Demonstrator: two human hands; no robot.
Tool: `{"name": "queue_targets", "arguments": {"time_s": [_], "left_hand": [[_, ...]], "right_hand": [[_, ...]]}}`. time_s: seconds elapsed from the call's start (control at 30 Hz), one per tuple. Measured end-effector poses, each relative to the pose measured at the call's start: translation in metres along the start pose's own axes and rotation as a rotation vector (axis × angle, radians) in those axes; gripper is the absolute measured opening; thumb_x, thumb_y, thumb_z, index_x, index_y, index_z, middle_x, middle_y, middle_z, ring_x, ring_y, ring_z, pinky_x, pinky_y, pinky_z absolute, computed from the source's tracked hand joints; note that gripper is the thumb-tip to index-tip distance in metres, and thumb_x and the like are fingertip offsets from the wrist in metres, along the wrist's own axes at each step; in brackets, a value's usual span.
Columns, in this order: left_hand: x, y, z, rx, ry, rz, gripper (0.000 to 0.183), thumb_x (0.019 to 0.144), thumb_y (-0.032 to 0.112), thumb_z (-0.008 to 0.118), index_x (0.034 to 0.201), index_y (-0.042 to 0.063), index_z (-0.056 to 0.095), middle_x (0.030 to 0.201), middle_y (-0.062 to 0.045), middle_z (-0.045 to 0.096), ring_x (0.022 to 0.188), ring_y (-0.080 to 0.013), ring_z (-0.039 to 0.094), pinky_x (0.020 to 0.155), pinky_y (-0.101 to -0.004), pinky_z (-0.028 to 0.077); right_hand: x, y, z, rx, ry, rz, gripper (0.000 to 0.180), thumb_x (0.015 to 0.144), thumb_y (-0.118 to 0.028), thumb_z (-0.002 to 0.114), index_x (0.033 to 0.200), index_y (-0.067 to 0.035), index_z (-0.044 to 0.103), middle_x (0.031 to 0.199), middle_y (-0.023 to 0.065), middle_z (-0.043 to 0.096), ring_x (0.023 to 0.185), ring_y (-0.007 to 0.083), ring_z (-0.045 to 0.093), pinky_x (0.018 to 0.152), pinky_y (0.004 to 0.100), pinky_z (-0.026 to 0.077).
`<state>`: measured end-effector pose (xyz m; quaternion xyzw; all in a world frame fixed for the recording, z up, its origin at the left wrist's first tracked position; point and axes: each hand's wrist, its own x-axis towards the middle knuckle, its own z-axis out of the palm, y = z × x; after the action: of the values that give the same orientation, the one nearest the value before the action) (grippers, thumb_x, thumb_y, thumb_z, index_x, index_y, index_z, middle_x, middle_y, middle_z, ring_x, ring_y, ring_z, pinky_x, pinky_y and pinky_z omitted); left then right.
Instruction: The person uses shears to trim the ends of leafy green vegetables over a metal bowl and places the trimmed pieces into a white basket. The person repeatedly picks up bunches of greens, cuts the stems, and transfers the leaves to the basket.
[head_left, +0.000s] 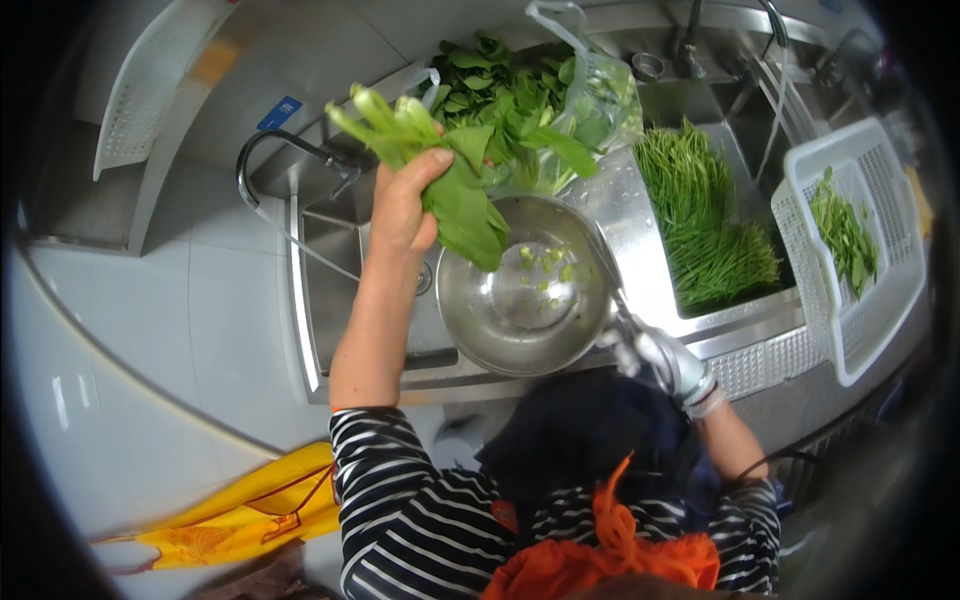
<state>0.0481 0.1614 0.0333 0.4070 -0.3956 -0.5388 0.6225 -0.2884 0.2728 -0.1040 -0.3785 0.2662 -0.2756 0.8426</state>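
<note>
My bare left hand (409, 195) grips a bunch of leafy greens (469, 217), its pale cut stems pointing up and away and its leaves hanging over a round steel bowl (487, 337). Small pieces of cut stem (551, 262) lie in the bottom of the bowl. My right hand (667, 360), in a white glove, holds what look like metal scissors (613, 277) by the handles, beside the bowl's right rim. The blades point away from me, and I cannot tell how far apart they are. Beyond the bowl, more leafy greens (487, 90) spill from a clear plastic bag (611, 90).
A steel sink basin (330, 255) with a curved tap (247, 172) lies left. Long thin green stalks (690, 217) fill much of the right basin. A white perforated basket (799, 225) holding a few greens stands far right. Yellow cloth (247, 517) is low at left.
</note>
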Motion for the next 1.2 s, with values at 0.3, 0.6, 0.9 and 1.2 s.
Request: {"name": "queue_targets", "arguments": {"time_s": [0.3, 0.6, 0.9, 1.2], "left_hand": [[-0.075, -0.051, -0.012, -0.145, -0.153, -0.181, 0.042, 0.078, -0.008, 0.056, 0.119, 0.001, 0.049, 0.106, -0.015, 0.065, 0.106, -0.0304, 0.064, 0.094, -0.0421, 0.052], [-0.101, -0.048, -0.021, -0.088, -0.197, -0.395, 0.056, 0.080, -0.002, 0.067, 0.133, -0.007, 0.049, 0.131, -0.021, 0.060, 0.122, -0.0311, 0.059, 0.104, -0.0426, 0.047], [-0.131, -0.104, -0.020, -0.235, -0.047, -0.637, 0.042, 0.089, 0.004, 0.067, 0.128, -0.004, 0.052, 0.117, -0.020, 0.064, 0.100, -0.0316, 0.068, 0.096, -0.0483, 0.055], [-0.135, -0.109, -0.036, 0.073, -0.096, -0.585, 0.037, 0.086, 0.006, 0.073, 0.118, -0.005, 0.059, 0.103, -0.019, 0.071, 0.081, -0.0189, 0.067, 0.070, -0.0319, 0.057]], "right_hand": [[0.032, 0.002, 0.020, 0.219, -0.279, 0.000, 0.075, 0.099, -0.062, 0.043, 0.121, 0.007, 0.060, 0.073, 0.0034, 0.055, 0.066, 0.0116, 0.053, 0.070, 0.0281, 0.047], [0.025, 0.004, 0.027, -0.564, 0.189, -0.179, 0.039, 0.086, -0.029, 0.075, 0.113, -0.001, 0.067, 0.077, 0.0050, 0.065, 0.066, 0.0168, 0.059, 0.067, 0.0288, 0.049], [0.008, -0.004, 0.047, -1.237, 0.396, -0.027, 0.044, 0.078, -0.046, 0.079, 0.102, -0.010, 0.069, 0.066, 0.0078, 0.060, 0.060, 0.0288, 0.063, 0.058, 0.0390, 0.051], [0.001, 0.005, 0.027, -1.058, 0.221, 0.141, 0.051, 0.083, -0.053, 0.073, 0.097, -0.005, 0.066, 0.072, 0.0133, 0.061, 0.069, 0.0328, 0.063, 0.067, 0.0413, 0.050]]}}
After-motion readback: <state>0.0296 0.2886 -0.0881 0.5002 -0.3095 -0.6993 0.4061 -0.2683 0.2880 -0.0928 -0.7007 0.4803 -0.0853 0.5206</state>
